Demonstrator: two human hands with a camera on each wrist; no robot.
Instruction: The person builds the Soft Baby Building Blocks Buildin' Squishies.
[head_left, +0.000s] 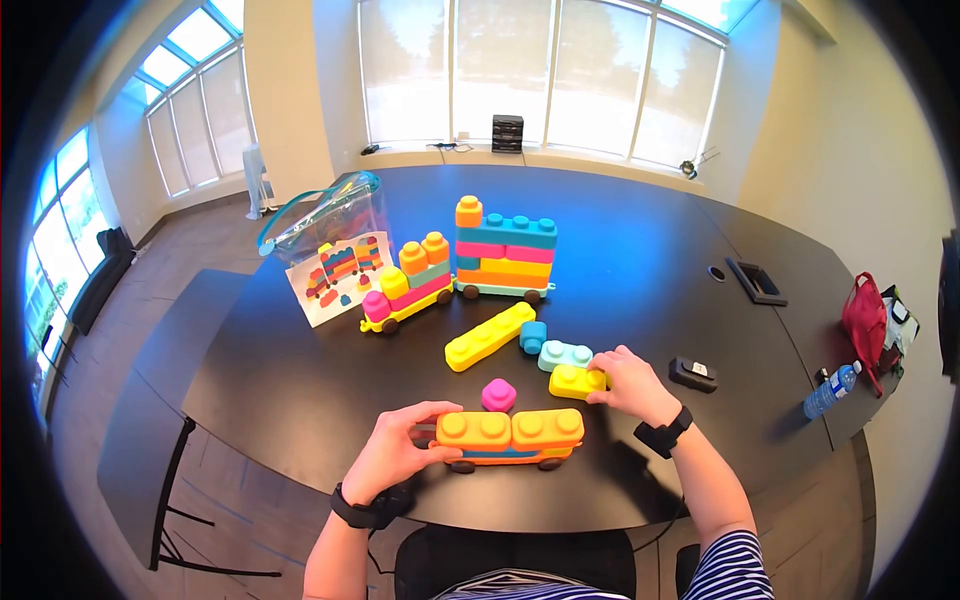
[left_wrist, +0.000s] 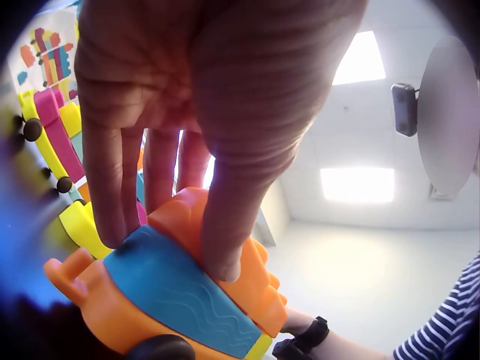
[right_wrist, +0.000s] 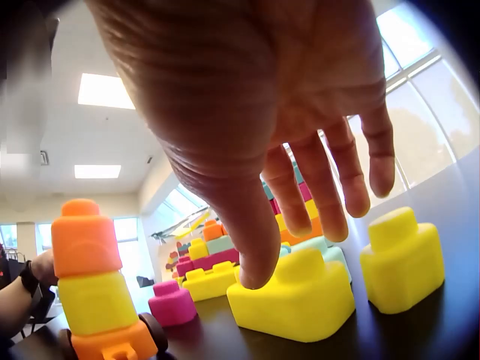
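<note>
My left hand (head_left: 400,447) grips the left end of a toy block wagon (head_left: 510,428), thumb on its near side and fingers on the far side. The wagon has two orange blocks on top, blue and yellow blocks beneath, and an orange wheeled base. My right hand (head_left: 636,386) is at the right end of a yellow block (head_left: 574,383). In the right wrist view its thumb overlaps that block, the fingers stretch out beyond it, and a second yellow block (right_wrist: 403,262) stands beside them. A mint block (head_left: 563,354) lies just behind; a pink block (head_left: 498,396) sits behind the wagon.
Farther back stand a tall block wagon (head_left: 505,255) and a smaller one (head_left: 410,283). A long yellow block (head_left: 490,336) and a blue block (head_left: 534,337) lie mid-table. A clear bag (head_left: 335,215) with a picture card is at left; a black case (head_left: 693,374) and a bottle (head_left: 832,389) at right.
</note>
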